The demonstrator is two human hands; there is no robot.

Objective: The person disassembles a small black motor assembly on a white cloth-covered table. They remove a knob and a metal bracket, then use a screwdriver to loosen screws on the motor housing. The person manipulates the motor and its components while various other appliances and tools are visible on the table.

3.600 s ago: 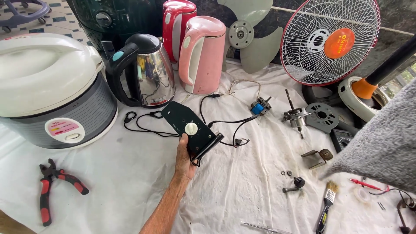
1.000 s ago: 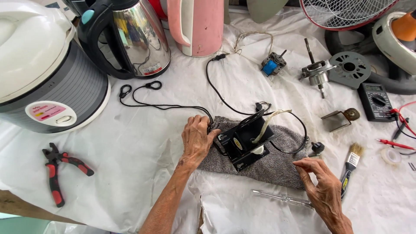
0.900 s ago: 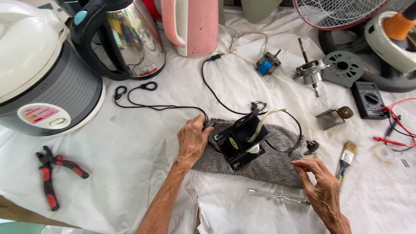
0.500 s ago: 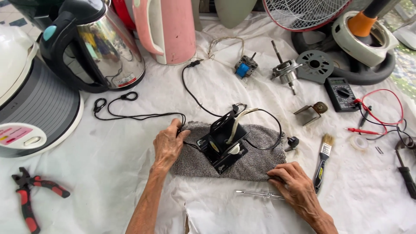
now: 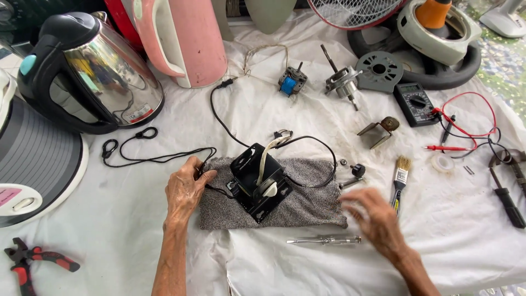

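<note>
A black switch housing [image 5: 257, 181] sits tilted on a grey cloth pad [image 5: 307, 203] at the middle of the bench [image 5: 126, 241], which is draped in a white sheet. The left hand [image 5: 185, 189] rests on the pad's left edge, fingers curled closed on the black cord [image 5: 159, 159] just beside the housing. The right hand [image 5: 372, 216] is blurred, spread open at the pad's right corner, holding nothing, with a slim screwdriver [image 5: 323, 240] lying just in front of it.

On the steel kettle [image 5: 104, 77], a small pale label sits low on the wall near the base. A round pink sticker [image 5: 8, 196] marks the grey rice cooker [image 5: 38, 164] at the far left. A paintbrush [image 5: 401, 175] lies just right of the pad, and red-handled pliers [image 5: 33, 260] lie near the left front corner.

The sheet in front of the pad is mostly bare; the back edge is crowded with a pink jug [image 5: 186, 38], small motors and fan parts.
</note>
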